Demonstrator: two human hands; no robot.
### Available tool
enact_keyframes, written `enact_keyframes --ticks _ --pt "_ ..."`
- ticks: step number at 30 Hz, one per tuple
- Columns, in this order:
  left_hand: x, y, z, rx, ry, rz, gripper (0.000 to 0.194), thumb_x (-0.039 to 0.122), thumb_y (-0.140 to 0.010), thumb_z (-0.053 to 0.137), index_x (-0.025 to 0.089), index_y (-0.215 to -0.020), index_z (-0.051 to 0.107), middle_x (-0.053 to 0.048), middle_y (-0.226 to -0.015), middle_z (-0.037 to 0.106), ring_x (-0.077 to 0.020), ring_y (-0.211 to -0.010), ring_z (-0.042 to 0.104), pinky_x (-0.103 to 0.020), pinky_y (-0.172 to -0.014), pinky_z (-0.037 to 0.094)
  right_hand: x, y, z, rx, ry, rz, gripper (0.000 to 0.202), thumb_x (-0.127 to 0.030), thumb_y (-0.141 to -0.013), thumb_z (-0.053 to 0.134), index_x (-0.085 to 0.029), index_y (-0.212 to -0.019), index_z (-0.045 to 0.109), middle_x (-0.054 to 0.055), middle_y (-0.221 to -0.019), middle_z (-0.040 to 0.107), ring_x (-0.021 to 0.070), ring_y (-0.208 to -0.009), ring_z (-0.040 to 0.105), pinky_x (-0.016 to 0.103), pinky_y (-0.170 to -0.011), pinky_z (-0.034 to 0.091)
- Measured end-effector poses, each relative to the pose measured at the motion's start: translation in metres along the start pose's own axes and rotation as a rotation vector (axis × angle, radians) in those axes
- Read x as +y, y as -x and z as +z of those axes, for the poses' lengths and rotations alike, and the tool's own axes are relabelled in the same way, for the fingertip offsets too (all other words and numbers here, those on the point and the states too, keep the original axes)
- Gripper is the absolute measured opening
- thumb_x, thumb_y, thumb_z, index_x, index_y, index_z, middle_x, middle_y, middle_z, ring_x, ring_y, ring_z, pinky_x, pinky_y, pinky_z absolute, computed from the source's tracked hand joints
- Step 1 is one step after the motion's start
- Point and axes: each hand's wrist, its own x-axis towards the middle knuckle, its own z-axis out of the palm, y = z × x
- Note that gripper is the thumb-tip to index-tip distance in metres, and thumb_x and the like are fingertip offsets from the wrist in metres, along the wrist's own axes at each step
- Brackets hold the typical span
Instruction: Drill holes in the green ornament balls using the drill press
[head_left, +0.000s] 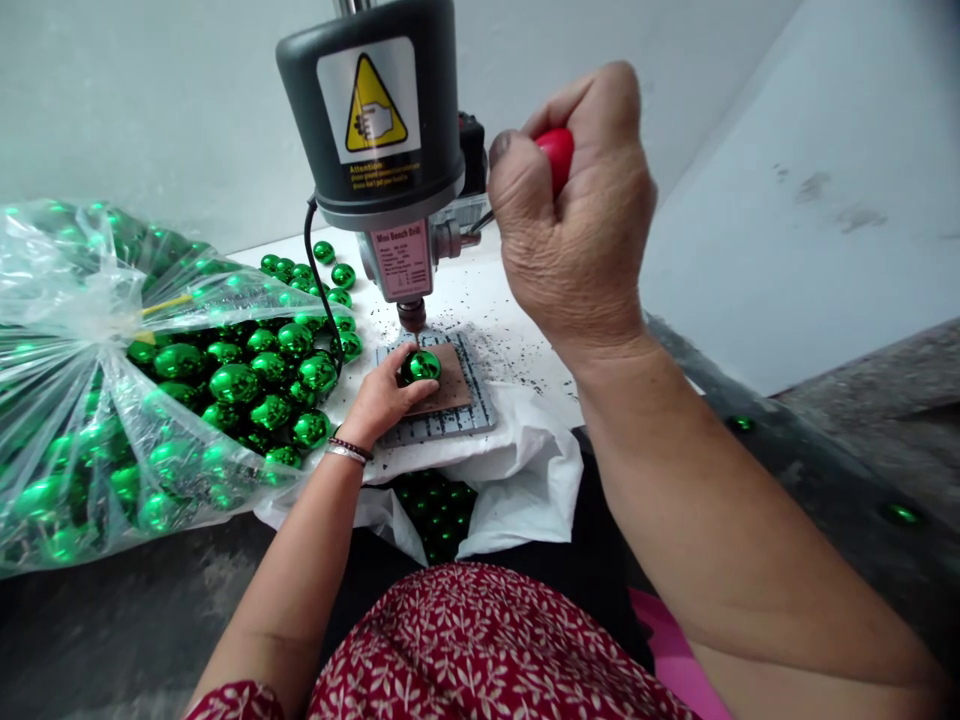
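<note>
White counter (480,272) carries dark flecks (525,355). My left grip (377,397) pinches one green ball (424,367) on the board (454,385), under the drill (379,195); my right grip (581,205) wraps the red knob (556,160). Bagged balls (234,383) appear left; I cannot tell whether the bit (418,338) has entered mine.

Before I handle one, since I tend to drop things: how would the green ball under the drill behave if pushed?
Being round, the green ball would likely roll if the left fingers let go. Its smooth, glossy surface may feel slippery.
</note>
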Motion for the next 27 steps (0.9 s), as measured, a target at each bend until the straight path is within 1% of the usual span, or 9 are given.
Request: enact_keyframes --ticks 3,6,10,12,14,20,24,27 --pt "0.001 0.001 -0.002 -0.005 -0.012 0.011 0.062 0.040 -0.081 0.069 0.018 -0.138 0.060 -0.008 -0.120 0.071 -0.0242 -0.106 0.065 -0.037 -0.101 0.049 0.001 0.000 0.001 -0.007 -0.021 0.004 0.018 -0.036 -0.089 0.042 -0.021 -0.085 0.033 -0.004 -0.079 0.042 0.0033 -0.071 0.042 0.019 -0.078 0.037" --pt "-0.001 -0.001 -0.004 -0.018 0.023 -0.002 0.061 0.040 -0.080 0.069 0.018 -0.137 0.061 -0.008 -0.120 0.072 -0.0241 -0.108 0.064 -0.036 -0.101 0.048 0.000 0.000 0.002 -0.009 -0.018 0.008 0.019 -0.036 -0.089 0.043 -0.021 -0.085 0.031 -0.004 -0.079 0.042 0.0035 -0.071 0.044 0.020 -0.078 0.038" --pt "-0.004 -0.003 -0.004 -0.050 0.062 -0.034 0.061 0.043 -0.076 0.072 0.020 -0.131 0.065 -0.003 -0.103 0.074 -0.0212 -0.094 0.066 -0.032 -0.090 0.052 -0.001 0.001 0.001 -0.004 -0.023 0.007 0.020 -0.035 -0.090 0.048 -0.020 -0.086 0.034 -0.003 -0.080 0.045 0.0044 -0.071 0.042 0.020 -0.078 0.040" --pt "-0.005 -0.003 -0.002 -0.040 0.080 -0.052 0.062 0.043 -0.074 0.074 0.020 -0.131 0.066 -0.002 -0.101 0.074 -0.0205 -0.091 0.066 -0.031 -0.085 0.053 0.001 0.004 0.001 0.010 -0.024 -0.008 0.021 -0.034 -0.090 0.051 -0.020 -0.086 0.036 -0.003 -0.080 0.046 0.0044 -0.071 0.043 0.020 -0.078 0.042" --pt "-0.004 -0.003 -0.001 -0.025 0.091 -0.063 0.064 0.041 -0.073 0.075 0.019 -0.132 0.066 -0.003 -0.103 0.074 -0.0206 -0.092 0.066 -0.030 -0.084 0.053 0.003 0.008 0.001 0.032 -0.007 -0.024 0.019 -0.034 -0.091 0.050 -0.019 -0.086 0.039 -0.003 -0.079 0.046 0.0036 -0.070 0.044 0.020 -0.076 0.042" --pt "0.008 0.002 -0.003 -0.019 0.048 -0.075 0.063 0.033 -0.074 0.076 0.018 -0.134 0.065 -0.003 -0.108 0.076 -0.0214 -0.096 0.067 -0.030 -0.090 0.052 0.012 0.022 0.001 0.103 0.053 -0.089 0.020 -0.037 -0.093 0.049 -0.018 -0.090 0.047 -0.003 -0.079 0.050 0.0023 -0.068 0.044 0.018 -0.067 0.041" --pt "0.013 0.004 -0.005 -0.036 0.014 -0.071 0.058 0.032 -0.077 0.075 0.018 -0.132 0.066 -0.004 -0.110 0.076 -0.0232 -0.100 0.068 -0.032 -0.093 0.052 0.011 0.024 0.000 0.124 0.087 -0.056 0.021 -0.038 -0.091 0.052 -0.016 -0.090 0.051 -0.003 -0.078 0.052 0.0023 -0.067 0.045 0.018 -0.064 0.041" --pt "0.011 0.003 -0.004 -0.040 0.007 -0.061 0.058 0.030 -0.077 0.075 0.018 -0.133 0.065 -0.006 -0.115 0.075 -0.0246 -0.106 0.068 -0.034 -0.099 0.051 0.009 0.024 0.000 0.128 0.104 -0.053 0.024 -0.038 -0.091 0.051 -0.014 -0.091 0.052 -0.002 -0.080 0.055 0.0013 -0.067 0.045 0.017 -0.065 0.041"
